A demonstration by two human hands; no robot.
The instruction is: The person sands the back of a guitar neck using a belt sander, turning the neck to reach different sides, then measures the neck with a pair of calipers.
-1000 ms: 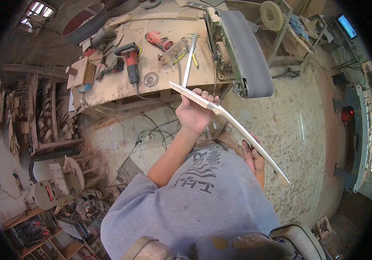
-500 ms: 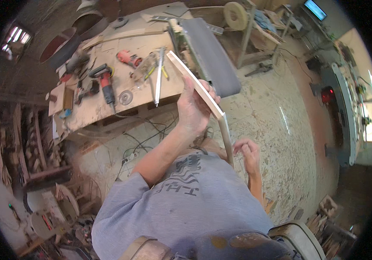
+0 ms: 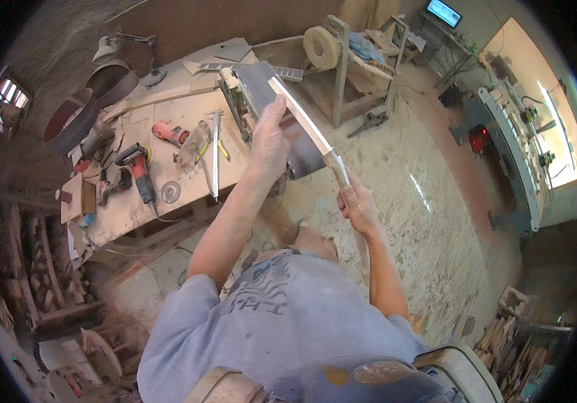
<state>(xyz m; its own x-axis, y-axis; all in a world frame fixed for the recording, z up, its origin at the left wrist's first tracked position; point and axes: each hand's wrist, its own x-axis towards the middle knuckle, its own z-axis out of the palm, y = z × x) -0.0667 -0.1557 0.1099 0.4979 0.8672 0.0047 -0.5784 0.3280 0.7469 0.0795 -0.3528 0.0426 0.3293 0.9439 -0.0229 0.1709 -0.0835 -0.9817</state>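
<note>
Nearest is the gray T-shirt (image 3: 282, 336) w/ a faded dark print, both bare forearms reaching fwd from it. R hand (image 3: 357, 207) has its fingers curled round the lower arm of a pale bent wooden piece (image 3: 305, 121), just below the bend, so that's a proper grasp. Rest of that lower arm runs down past the hand toward the shirt.

L hand (image 3: 270, 144) is up on the long straight arm, against its left side nr the top end. Most of those fingers are hidden, so can't tell how tightly they're closed, if at all. That upper arm is over the gray belt of the belt sander (image 3: 310, 160); can't tell from this angle if they're touching.

Left of that is the workbench (image 3: 124, 216): silver caliper (image 3: 216, 154) lying across yellow-handled pliers (image 3: 223, 150), a round disc (image 3: 170, 192), a red/black power tool (image 3: 142, 178) next to it, and another red power tool (image 3: 169, 133) a bit further up.

Farther back: desk lamp (image 3: 105, 52) at the bench's far end, a pale wheel (image 3: 329, 59) on a wooden frame (image 3: 339, 87), then a lit screen (image 3: 444, 12) way up top right.
</note>
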